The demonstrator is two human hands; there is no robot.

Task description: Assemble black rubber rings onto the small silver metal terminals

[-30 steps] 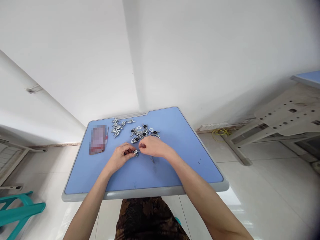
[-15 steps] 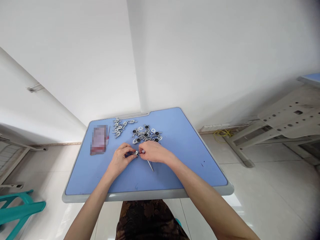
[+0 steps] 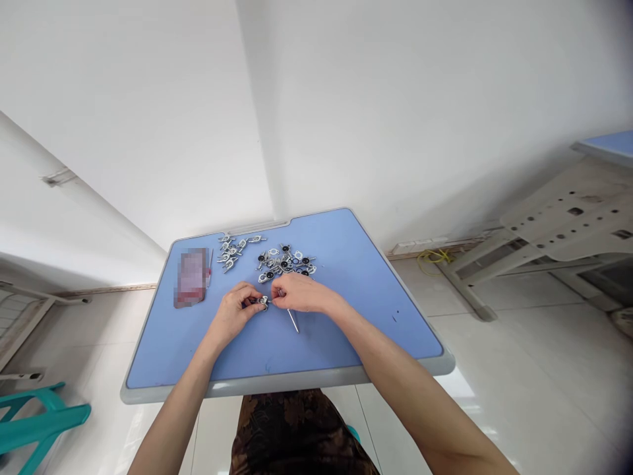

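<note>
My left hand (image 3: 235, 310) pinches a small silver metal fitting (image 3: 264, 302) between thumb and fingers, just above the table. Close by on its right, my right hand (image 3: 299, 292) is closed around a slim metal tool (image 3: 293, 321), whose shaft sticks out below the palm toward me. Its exact kind is hidden by the fingers. The right fingertips are almost at the fitting; whether they touch it I cannot tell. Just beyond my hands lies a pile of metal fittings with black round parts and flat oval plates (image 3: 285, 262).
A second group of silver fittings (image 3: 230, 252) lies at the table's back left. Left of it are a blurred reddish packet (image 3: 190, 277) and a thin stick (image 3: 210, 264). The blue table (image 3: 326, 349) stands against a white wall. A teal stool (image 3: 44, 415) is at lower left.
The view has shifted slightly. Both hands keep their grips on the fitting and the tool, with only small shifts of the right fingers beside the fitting.
</note>
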